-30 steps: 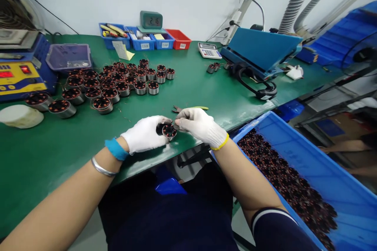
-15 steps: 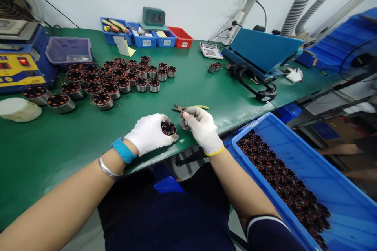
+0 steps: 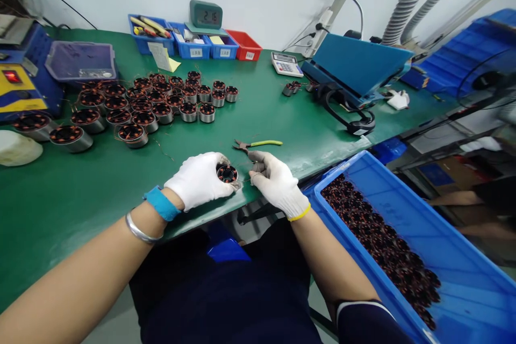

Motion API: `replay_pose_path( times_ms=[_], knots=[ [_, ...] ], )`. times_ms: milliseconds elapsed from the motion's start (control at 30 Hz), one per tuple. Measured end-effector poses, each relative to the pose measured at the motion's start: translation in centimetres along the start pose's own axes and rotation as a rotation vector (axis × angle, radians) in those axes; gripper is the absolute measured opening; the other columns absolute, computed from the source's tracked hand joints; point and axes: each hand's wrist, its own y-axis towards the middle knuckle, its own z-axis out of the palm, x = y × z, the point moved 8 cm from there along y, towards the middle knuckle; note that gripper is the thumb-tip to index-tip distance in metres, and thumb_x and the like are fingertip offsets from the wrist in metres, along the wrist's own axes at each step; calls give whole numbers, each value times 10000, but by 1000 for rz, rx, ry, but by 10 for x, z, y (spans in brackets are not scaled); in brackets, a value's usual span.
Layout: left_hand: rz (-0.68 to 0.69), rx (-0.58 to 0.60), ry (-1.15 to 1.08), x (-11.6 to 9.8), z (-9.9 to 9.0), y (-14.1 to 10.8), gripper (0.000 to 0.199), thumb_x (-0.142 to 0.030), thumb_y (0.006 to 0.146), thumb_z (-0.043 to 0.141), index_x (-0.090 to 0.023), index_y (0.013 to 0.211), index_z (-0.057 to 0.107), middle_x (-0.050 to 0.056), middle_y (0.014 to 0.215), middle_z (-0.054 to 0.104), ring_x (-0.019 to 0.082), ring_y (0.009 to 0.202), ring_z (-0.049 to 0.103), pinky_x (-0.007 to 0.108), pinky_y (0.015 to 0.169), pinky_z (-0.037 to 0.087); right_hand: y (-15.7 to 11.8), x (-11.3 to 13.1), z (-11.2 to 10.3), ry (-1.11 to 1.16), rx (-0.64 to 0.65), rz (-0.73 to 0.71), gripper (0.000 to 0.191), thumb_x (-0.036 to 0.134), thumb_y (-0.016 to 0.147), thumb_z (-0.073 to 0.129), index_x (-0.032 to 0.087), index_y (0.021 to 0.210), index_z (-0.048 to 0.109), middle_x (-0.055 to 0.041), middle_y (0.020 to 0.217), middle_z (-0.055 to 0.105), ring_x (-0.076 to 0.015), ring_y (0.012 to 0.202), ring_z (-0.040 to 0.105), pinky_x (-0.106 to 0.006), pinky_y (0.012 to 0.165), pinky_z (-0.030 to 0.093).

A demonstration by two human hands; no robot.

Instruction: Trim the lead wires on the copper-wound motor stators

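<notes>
My left hand [image 3: 201, 180], in a white glove with greyed fingertips, is closed around a wound motor stator [image 3: 227, 173] near the table's front edge. The stator's ring of copper coils faces up. To its right, my gloved right hand [image 3: 276, 177] has thumb and fingers pinched together. A thin wire [image 3: 243, 180] seems to run from the stator to that pinch; its end is hidden by the fingers. Just beyond my right fingertips lie wire cutters [image 3: 260, 143] with yellow-green handles, untouched on the green table [image 3: 193, 142].
Several stators [image 3: 141, 105] crowd the table's left. Small bins [image 3: 191, 49], a clock [image 3: 206, 14] and a calculator [image 3: 286, 64] line the back. A headset [image 3: 360, 126] lies by a blue stand. Right of me, a large blue crate [image 3: 451, 258] holds many stators. A person's arm [image 3: 455, 199] shows far right.
My right fingers have shifted slightly down, away from the wire cutters, and their pinch has changed shape. The left hand keeps the stator. The whole view has shifted a little.
</notes>
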Motion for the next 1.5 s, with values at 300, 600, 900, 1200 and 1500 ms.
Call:
replay_pose_path(
  times_ms=[300, 600, 900, 1200, 1500],
  knots=[
    [56, 55, -16, 1, 0, 1, 384, -531, 607, 623, -255, 872, 644, 9, 841, 700, 238, 786, 649, 321, 691, 481, 45, 21, 26, 291, 390, 48, 154, 207, 682, 639, 139, 818, 619, 49, 548, 520, -67, 445, 471, -201, 441, 424],
    [85, 80, -45, 2, 0, 2, 439, -539, 598, 634, -248, 926, 657, 13, 900, 698, 229, 819, 647, 315, 736, 503, 58, 24, 17, -386, 248, -75, 137, 308, 748, 644, 174, 721, 634, 24, 599, 600, -93, 530, 515, -218, 525, 382],
    [109, 106, -70, -2, 4, 2, 512, -558, 579, 643, -250, 988, 669, 23, 956, 708, 238, 859, 655, 316, 765, 518, 27, 11, -9, -255, 60, -107, 141, 305, 801, 553, 173, 768, 591, 3, 677, 631, -126, 621, 559, -255, 617, 433],
    [158, 151, -89, -4, 4, 0, 478, -483, 602, 632, -229, 1006, 658, 29, 940, 710, 235, 847, 657, 317, 774, 517, 42, 35, 12, -546, 26, -284, 160, 314, 858, 519, 197, 909, 615, -50, 892, 681, -201, 833, 611, -306, 731, 444],
    [160, 110, -57, -2, -1, 3, 520, -498, 593, 647, -236, 1042, 666, 35, 1003, 708, 246, 909, 656, 314, 803, 518, 14, 9, -4, -526, 52, -63, 124, 300, 839, 551, 202, 868, 622, -22, 792, 675, -172, 753, 606, -278, 683, 436]
  ],
)
